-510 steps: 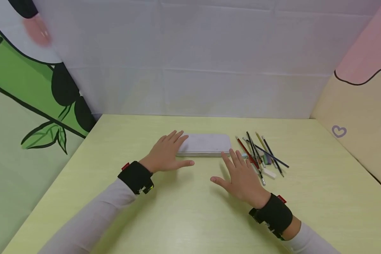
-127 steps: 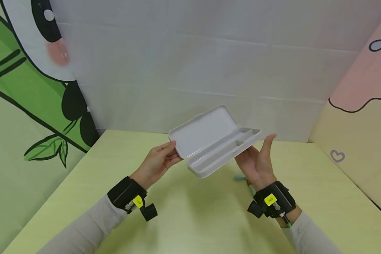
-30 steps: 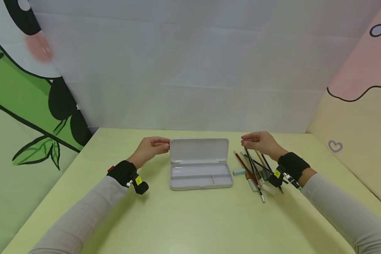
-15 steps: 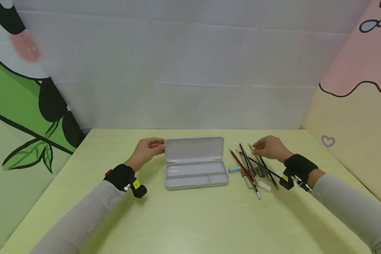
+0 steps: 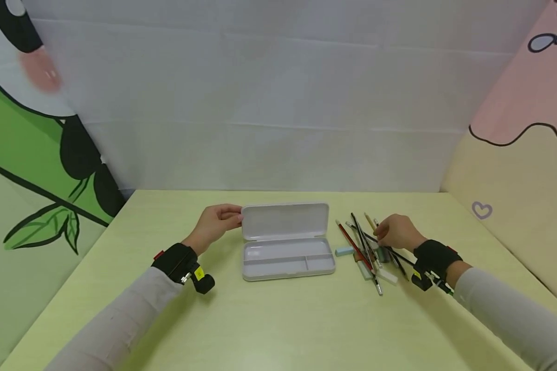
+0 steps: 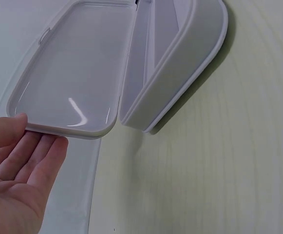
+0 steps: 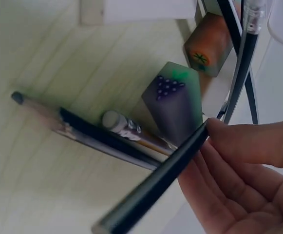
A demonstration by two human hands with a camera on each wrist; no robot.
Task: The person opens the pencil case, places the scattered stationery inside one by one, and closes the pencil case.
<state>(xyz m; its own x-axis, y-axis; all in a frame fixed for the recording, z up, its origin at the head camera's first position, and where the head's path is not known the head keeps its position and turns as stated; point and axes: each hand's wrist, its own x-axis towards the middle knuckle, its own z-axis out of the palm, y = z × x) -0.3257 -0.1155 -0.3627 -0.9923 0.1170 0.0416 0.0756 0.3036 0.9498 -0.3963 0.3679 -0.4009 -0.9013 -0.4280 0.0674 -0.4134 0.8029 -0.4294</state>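
Pencil [image 7: 151, 187] blurred, its tip hidden — pencil case [image 6: 131, 63] cut off.

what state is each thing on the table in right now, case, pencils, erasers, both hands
pencil case: open, lid up, compartments bare
left hand: fingertips holding the lid's left edge
right hand: pinching a dark pencil
pencils: loose crossed pile lying right of the case
blue eraser: flat on the table beside the case
grape eraser: lying among the pencils
orange eraser: lying beside the grape eraser

a green table [image 5: 278, 330] stands before a panda backdrop [image 5: 37, 129].
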